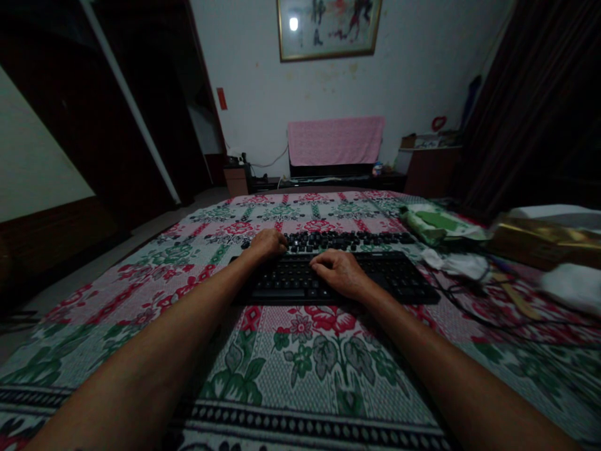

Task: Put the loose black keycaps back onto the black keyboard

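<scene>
A black keyboard (394, 275) lies across a floral bedspread (300, 357). Just behind it runs a row of loose black keycaps (350, 239). My left hand (267, 243) rests at the left end of that row, its fingers curled down onto the caps. My right hand (340, 272) sits on the left-middle of the keyboard with its fingers bent and pressed together on the keys. What either hand holds, if anything, is hidden under the fingers.
To the right on the bed lie a green-and-white folded cloth (436, 225), a white rag (457, 263), dark cables (474, 300) and a gold box (544, 241). A pink-covered screen (335, 141) stands against the far wall. Dark wardrobe doors (117, 113) are on the left.
</scene>
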Motion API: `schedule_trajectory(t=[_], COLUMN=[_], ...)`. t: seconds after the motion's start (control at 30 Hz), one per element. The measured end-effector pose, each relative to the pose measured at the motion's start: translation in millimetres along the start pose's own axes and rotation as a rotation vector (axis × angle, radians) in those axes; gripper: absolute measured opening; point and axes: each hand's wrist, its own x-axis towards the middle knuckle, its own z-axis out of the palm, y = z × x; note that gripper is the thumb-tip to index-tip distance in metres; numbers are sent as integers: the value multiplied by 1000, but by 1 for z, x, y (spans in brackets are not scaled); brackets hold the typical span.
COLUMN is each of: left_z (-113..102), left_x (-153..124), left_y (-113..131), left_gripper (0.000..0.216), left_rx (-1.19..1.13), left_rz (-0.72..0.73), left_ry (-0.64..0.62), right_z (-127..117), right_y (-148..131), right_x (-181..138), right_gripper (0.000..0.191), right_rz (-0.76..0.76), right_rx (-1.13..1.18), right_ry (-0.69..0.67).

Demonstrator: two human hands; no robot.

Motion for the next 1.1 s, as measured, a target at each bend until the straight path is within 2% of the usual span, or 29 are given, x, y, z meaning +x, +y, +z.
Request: schedule_trajectory(t=[0.27, 0.47, 0.67, 0.93, 1.1], left_z=[3, 4, 3, 5, -14], left_x=[1, 5, 3, 6, -3], left_y=[-2, -4, -2, -7, -9], left_gripper=[28, 27, 24, 25, 27], left_rx=[-34, -106, -125, -131, -158], left_rz=[-3, -22, -19, 0, -8], left_ry=[-34, -105, -113, -71, 2], right_z=[0, 1, 1, 3, 3], right_y=[0, 0, 0, 1, 1], right_x=[0, 0, 0, 0, 0], right_gripper=[21, 21, 21, 21, 21], right_rz=[-10, -8, 2, 0, -10], right_rx=[5, -2, 0, 3, 2], right_ry=[11, 7, -1, 7, 6])
